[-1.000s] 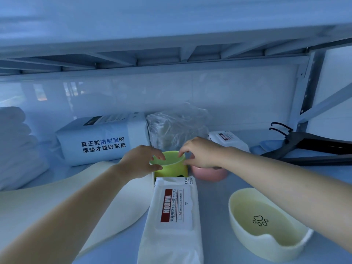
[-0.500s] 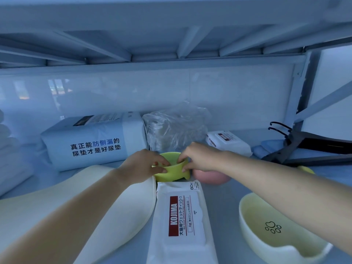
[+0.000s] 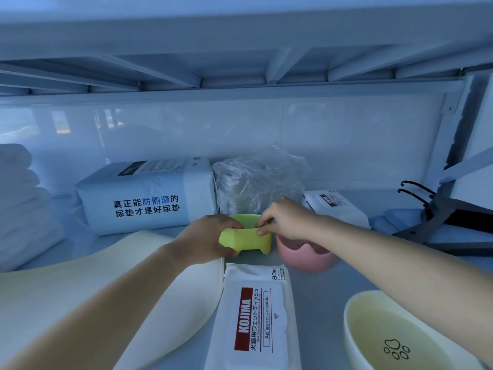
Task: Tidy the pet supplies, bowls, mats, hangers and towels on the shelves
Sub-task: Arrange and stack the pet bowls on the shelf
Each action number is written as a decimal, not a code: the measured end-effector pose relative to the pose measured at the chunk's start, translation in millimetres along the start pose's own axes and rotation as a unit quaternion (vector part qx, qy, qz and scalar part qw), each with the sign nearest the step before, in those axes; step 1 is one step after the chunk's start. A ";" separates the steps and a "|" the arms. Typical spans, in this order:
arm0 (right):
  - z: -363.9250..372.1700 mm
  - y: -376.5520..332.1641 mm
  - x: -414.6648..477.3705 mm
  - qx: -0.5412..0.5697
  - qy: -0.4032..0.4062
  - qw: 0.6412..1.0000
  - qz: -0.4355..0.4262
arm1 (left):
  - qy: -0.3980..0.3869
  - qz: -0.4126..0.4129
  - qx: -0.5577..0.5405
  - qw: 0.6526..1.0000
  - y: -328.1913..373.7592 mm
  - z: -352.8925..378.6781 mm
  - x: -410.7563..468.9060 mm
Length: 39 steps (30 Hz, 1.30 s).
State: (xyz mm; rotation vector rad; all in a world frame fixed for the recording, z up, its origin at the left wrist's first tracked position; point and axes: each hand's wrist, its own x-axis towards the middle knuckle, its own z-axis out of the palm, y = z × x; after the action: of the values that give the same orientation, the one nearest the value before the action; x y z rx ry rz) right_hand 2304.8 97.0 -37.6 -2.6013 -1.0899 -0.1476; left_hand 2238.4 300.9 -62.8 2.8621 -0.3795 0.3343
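1. Centrally, green bowl (image 3: 246, 237) tilted and raised off the shelf (image 3: 317, 303), rim facing away toward the back wall, stubby feet pointing toward the camera.
2. Left hand (image 3: 206, 240): grip clenched on the left side of the green bowl, thumb over the rim, fingers wrapped beneath.
3. Right hand (image 3: 286, 217): grip pinching the right part of the green bowl's rim between thumb and fingertips.
4. Pink bowl (image 3: 306, 256) just right of the green bowl, upright on the shelf, partly hidden under the right forearm.
5. Cream bowl (image 3: 354, 340) with paw print at lower right, well apart from the hands.
6. Wipes pack (image 3: 253, 319) labelled KOJIMA lying flat in front of the green bowl; second wipes pack (image 3: 333, 206) behind the right hand.
7. Cream mat (image 3: 106, 284) flat at lower left, under the left forearm.
8. Pad package (image 3: 146, 196) and clear plastic bag (image 3: 256, 180) side by side against the back wall.
9. Folded white towels (image 3: 18, 204) at far left; dark hangers (image 3: 440, 212) at far right.
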 end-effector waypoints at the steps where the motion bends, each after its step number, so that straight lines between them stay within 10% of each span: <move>1: -0.1 1.1 0.6 0.003 0.001 1.000 -0.001 | 0.006 -0.003 0.001 1.000 1.3 0.7 0.8; 12: -1.8 -1.1 -1.0 0.017 0.027 0.999 -0.012 | 0.075 -0.009 0.079 0.994 14.1 4.2 6.1; 22: -20.0 5.1 -17.4 0.034 0.116 0.992 -0.042 | 0.159 -0.109 -0.092 0.977 22.6 -22.1 7.4; 39: -16.8 3.6 -8.6 0.091 0.145 0.985 0.023 | 0.063 -0.092 -0.167 0.980 18.0 -28.0 -1.7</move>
State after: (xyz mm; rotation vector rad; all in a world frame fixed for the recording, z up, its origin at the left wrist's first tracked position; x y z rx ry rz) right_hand 2301.8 83.2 -24.5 -2.3496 -0.8959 -0.3838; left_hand 2226.4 291.6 -33.1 2.5075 -0.1286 0.3760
